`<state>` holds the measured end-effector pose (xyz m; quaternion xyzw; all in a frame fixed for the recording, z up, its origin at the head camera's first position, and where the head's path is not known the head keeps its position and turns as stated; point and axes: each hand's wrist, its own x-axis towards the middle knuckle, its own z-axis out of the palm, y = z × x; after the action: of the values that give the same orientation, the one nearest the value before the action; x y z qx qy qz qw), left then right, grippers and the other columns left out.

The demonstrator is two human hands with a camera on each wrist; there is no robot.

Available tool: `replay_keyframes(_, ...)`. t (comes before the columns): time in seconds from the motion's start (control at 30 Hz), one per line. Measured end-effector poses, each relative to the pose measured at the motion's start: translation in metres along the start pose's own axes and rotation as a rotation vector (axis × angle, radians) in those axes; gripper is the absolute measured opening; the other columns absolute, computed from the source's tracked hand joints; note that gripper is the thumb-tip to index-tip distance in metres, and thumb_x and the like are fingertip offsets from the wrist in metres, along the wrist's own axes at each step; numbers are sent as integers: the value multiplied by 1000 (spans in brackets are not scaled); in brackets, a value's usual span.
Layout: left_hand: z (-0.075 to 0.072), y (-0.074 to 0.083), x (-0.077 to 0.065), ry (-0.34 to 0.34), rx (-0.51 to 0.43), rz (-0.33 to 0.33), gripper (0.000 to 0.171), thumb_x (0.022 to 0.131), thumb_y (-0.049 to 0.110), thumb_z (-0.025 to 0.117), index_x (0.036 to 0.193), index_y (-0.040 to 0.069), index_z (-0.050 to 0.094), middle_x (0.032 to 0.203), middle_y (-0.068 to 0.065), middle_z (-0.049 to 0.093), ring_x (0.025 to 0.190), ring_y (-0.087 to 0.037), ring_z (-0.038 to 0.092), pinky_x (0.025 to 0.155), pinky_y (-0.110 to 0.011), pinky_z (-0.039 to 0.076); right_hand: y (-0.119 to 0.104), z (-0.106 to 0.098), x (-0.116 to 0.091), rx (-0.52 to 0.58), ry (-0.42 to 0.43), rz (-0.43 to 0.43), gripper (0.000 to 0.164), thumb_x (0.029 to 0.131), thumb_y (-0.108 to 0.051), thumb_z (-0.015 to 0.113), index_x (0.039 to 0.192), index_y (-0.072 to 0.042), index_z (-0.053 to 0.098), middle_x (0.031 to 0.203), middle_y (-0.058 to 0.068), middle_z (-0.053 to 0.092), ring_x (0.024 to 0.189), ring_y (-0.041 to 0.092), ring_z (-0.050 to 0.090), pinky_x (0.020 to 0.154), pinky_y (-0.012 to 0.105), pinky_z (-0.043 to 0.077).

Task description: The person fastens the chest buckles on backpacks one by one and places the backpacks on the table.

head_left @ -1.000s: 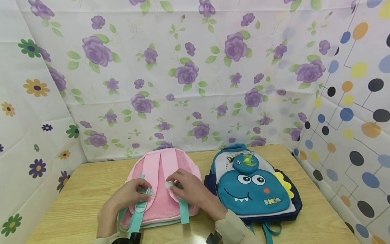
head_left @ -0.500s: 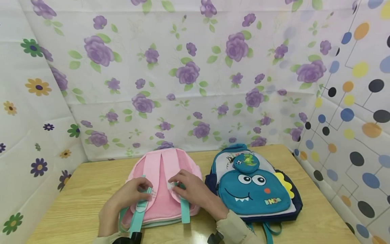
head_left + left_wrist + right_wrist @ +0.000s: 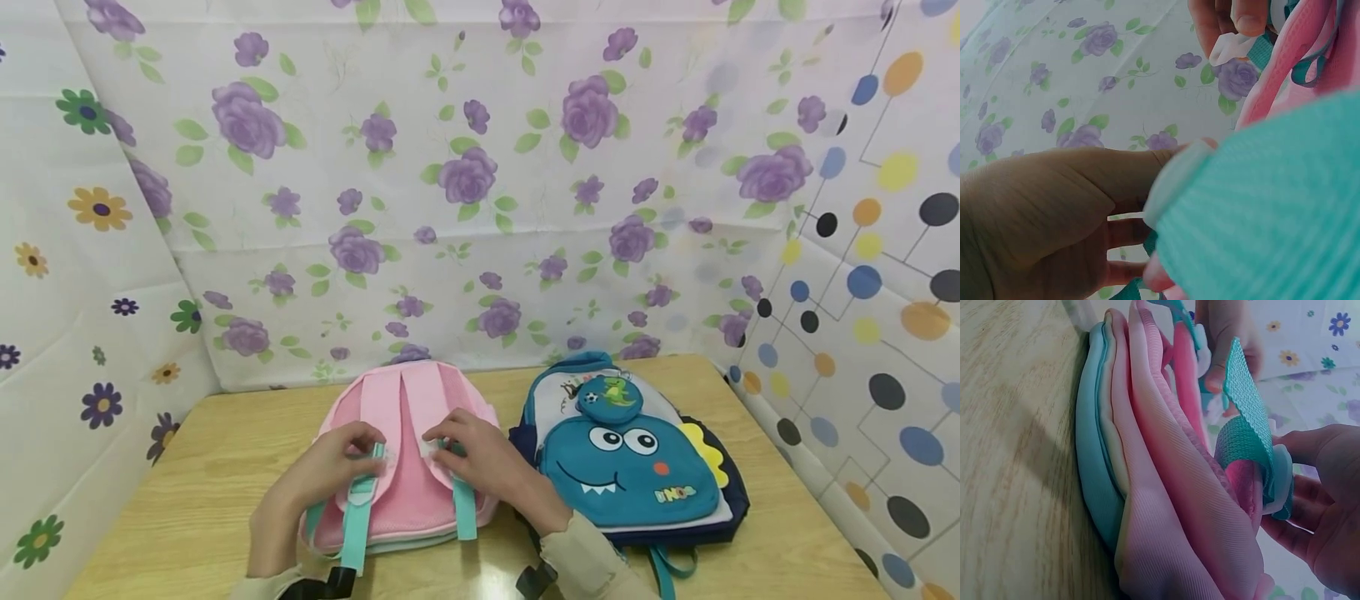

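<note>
A pink backpack lies on the table with its back panel and two shoulder straps facing up. My left hand pinches the pale plastic strap adjuster on the left strap, where teal webbing hangs down. On the other strap, my right hand grips a second pale strap adjuster between thumb and fingers. A loose end of teal webbing sticks up beside it in the right wrist view. Both straps are lifted a little off the back panel. Fingers partly hide both adjusters.
Close by on the right lies a blue dinosaur backpack, with a round blue pouch on its front and straps trailing toward the table's near edge. Patterned cloth walls the wooden table at the back and both sides.
My left hand has moved slightly up and to the right, taking the left strap and its webbing along. The right hand keeps its grip with little movement. The blue backpack stays put.
</note>
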<state>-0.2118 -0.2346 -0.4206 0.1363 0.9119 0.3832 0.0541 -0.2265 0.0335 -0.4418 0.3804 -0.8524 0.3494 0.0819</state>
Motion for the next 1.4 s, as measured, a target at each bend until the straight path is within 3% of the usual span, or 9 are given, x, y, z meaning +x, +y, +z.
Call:
replay_keyframes(0.37, 3, 10, 4, 42, 26, 31, 31, 90, 28, 74, 116, 13, 65, 97, 3, 66, 94, -15, 59, 85, -33, 49, 1, -1, 1, 6, -2, 22, 24, 96, -21, 67, 120, -17, 69, 110, 2, 63, 90, 14, 64, 78, 19, 52)
replay_keyframes(0.67, 6, 15, 5, 70, 22, 74, 33, 90, 30, 73, 117, 14, 64, 100, 4, 66, 95, -15, 60, 89, -39, 48, 3, 1, 2, 15, 2, 51, 25, 96, -21, 67, 120, -18, 70, 109, 0, 63, 89, 13, 62, 78, 18, 52)
replay_keyframes(1.4, 13, 25, 9, 104, 62, 186, 31, 87, 24, 77, 113, 12, 66, 96, 8, 66, 92, -13, 60, 81, -33, 50, 3, 7, 3, 28, 29, 87, 24, 95, -23, 68, 119, -17, 70, 107, -1, 62, 90, 14, 64, 78, 20, 54)
